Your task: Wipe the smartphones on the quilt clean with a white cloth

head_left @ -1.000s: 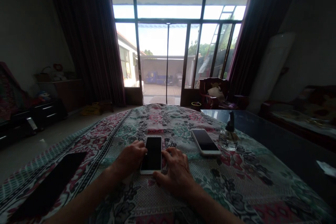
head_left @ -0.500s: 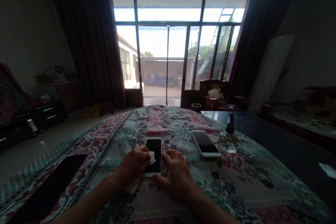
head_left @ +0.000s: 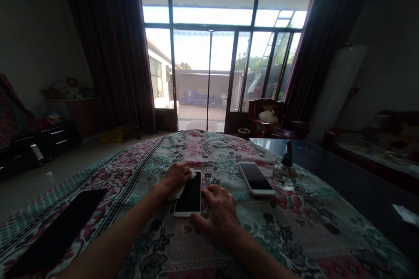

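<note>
A white-framed smartphone (head_left: 190,198) with a dark screen lies face up on the flowered tablecloth (head_left: 157,253). At its upper left, my left hand (head_left: 176,178) is closed on a white tissue (head_left: 194,175), pressed against the screen; part of the tissue hangs below the hand along the phone's left edge. My right hand (head_left: 221,213) rests at the phone's right side, fingers apart, its thumb by the lower right corner and its fingertips along the right edge. Beyond it lies a second white smartphone (head_left: 255,178), untouched, beside a clear glass bottle (head_left: 285,174) with a black top.
A long black flat item (head_left: 59,231) lies on the cloth at left. The dark glossy tabletop (head_left: 330,174) extends to the right, with a white paper (head_left: 406,214) near its edge. A wooden chair (head_left: 266,117) stands past the table, near the glass doors.
My left hand has moved forward with the tissue, from the phone's middle to its upper left. The right hand stays in place by the phone's edge.
</note>
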`<action>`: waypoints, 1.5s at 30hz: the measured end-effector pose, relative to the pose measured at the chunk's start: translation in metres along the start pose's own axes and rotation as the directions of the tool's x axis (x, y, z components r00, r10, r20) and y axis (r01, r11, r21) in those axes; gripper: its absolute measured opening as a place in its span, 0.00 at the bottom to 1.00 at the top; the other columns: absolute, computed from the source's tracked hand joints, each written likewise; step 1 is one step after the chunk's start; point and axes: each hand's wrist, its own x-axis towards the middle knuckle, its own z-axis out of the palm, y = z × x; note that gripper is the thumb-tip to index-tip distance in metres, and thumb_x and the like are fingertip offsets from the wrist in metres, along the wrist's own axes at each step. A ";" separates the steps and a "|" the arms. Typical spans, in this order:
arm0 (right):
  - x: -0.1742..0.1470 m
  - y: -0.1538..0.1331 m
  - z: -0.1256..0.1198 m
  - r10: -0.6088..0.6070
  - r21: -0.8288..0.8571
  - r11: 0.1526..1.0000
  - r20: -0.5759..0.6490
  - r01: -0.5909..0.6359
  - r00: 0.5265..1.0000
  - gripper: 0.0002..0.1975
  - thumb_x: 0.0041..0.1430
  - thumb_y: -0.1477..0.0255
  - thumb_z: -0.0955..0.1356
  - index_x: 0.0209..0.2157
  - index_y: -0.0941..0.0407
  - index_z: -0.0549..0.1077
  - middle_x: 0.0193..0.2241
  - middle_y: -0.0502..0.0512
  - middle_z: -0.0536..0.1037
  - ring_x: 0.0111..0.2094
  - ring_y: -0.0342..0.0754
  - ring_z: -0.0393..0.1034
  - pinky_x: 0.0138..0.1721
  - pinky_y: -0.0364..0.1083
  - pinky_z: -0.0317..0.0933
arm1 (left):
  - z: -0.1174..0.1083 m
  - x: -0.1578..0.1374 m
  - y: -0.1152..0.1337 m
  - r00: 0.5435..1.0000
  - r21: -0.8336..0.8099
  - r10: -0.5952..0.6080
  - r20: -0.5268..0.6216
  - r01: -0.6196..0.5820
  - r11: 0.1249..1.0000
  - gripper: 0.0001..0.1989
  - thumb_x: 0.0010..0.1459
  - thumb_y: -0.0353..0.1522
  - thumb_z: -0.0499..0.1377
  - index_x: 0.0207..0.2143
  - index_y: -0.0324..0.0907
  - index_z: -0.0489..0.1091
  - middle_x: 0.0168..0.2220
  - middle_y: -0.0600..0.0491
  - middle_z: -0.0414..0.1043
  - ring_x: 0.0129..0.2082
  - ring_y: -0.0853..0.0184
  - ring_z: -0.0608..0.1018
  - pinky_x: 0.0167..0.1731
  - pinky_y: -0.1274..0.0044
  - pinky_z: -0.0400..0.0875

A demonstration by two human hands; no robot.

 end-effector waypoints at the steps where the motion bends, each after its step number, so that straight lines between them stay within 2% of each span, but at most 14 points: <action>1: 0.000 0.000 0.000 0.000 -0.002 1.000 -0.001 0.000 1.000 0.23 0.48 0.59 0.72 0.45 0.52 0.72 0.47 0.56 0.70 0.49 0.57 0.61 0.51 0.53 0.51 | 0.001 0.005 -0.001 1.000 0.010 -0.012 0.002 0.012 1.000 0.14 0.61 0.28 0.54 0.23 0.40 0.74 0.31 0.51 0.76 0.32 0.68 0.75 0.38 0.79 0.66; 4: 0.001 -0.001 -0.001 0.000 -0.010 1.000 -0.001 0.000 1.000 0.22 0.49 0.60 0.72 0.46 0.52 0.72 0.47 0.56 0.70 0.49 0.56 0.61 0.51 0.53 0.51 | 0.004 0.013 0.000 0.999 0.039 -0.046 0.002 0.046 0.998 0.15 0.60 0.27 0.54 0.23 0.40 0.74 0.31 0.49 0.76 0.33 0.67 0.75 0.38 0.77 0.66; 8: 0.001 -0.001 -0.002 -0.004 -0.021 1.000 0.006 0.004 1.000 0.23 0.49 0.59 0.72 0.46 0.52 0.72 0.47 0.57 0.70 0.50 0.56 0.61 0.52 0.53 0.51 | 0.006 0.008 0.006 0.998 0.071 -0.065 0.005 0.065 0.995 0.15 0.62 0.28 0.53 0.24 0.39 0.74 0.33 0.48 0.76 0.34 0.65 0.75 0.39 0.76 0.65; 19: -0.001 -0.003 -0.004 0.008 -0.045 0.999 -0.005 -0.008 1.000 0.22 0.48 0.58 0.73 0.45 0.52 0.74 0.47 0.56 0.71 0.50 0.55 0.62 0.51 0.51 0.51 | 0.000 -0.039 0.038 0.999 0.038 -0.048 -0.002 0.048 0.998 0.14 0.62 0.28 0.53 0.27 0.40 0.75 0.35 0.49 0.76 0.38 0.65 0.76 0.41 0.76 0.66; 32: 0.000 0.005 0.003 -0.006 -0.070 0.998 0.008 0.006 1.000 0.19 0.48 0.59 0.72 0.42 0.51 0.74 0.49 0.53 0.70 0.51 0.54 0.61 0.52 0.50 0.49 | 0.004 -0.087 0.058 1.000 -0.020 -0.019 -0.008 0.019 1.000 0.14 0.65 0.28 0.49 0.32 0.42 0.74 0.38 0.50 0.75 0.40 0.67 0.76 0.43 0.78 0.67; 39: 0.004 0.011 0.009 -0.011 -0.065 0.998 0.010 0.012 1.000 0.21 0.47 0.60 0.72 0.43 0.50 0.74 0.49 0.54 0.71 0.52 0.55 0.61 0.52 0.52 0.49 | 0.002 -0.096 0.061 1.000 -0.046 0.000 0.020 0.001 0.999 0.14 0.64 0.26 0.50 0.31 0.42 0.74 0.39 0.51 0.75 0.41 0.68 0.76 0.44 0.80 0.66; 45: 0.001 0.009 0.008 -0.018 -0.067 0.998 0.001 0.018 1.000 0.21 0.48 0.59 0.71 0.44 0.50 0.74 0.49 0.55 0.70 0.52 0.55 0.61 0.53 0.52 0.49 | -0.003 -0.091 0.059 0.999 -0.063 -0.016 0.051 0.019 0.998 0.15 0.62 0.24 0.51 0.28 0.42 0.74 0.35 0.52 0.75 0.36 0.68 0.76 0.39 0.80 0.67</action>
